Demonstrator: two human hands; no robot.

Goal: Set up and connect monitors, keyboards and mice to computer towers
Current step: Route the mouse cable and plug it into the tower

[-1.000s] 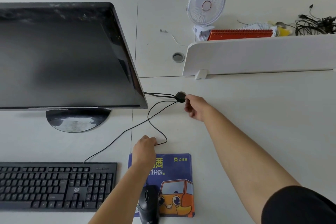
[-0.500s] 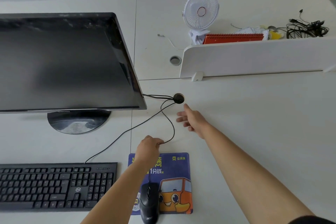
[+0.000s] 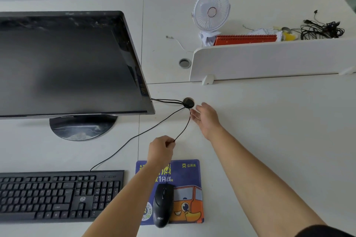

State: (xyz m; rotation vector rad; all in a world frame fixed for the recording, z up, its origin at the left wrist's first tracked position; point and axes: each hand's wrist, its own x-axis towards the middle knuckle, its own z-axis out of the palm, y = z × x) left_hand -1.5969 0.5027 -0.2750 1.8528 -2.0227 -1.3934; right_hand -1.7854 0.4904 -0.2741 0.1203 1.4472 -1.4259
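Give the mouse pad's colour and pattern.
Blue mouse pad with an orange cartoon bus; head view.

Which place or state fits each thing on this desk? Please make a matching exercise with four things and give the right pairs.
Things:
1. mouse
2. fan
3. left hand
4. right hand

Places or states:
a. open, beside the cable hole
b. on the blue pad
c. pinches a black cable
d. behind the white divider

Pairs: 1-b, 2-d, 3-c, 4-a.
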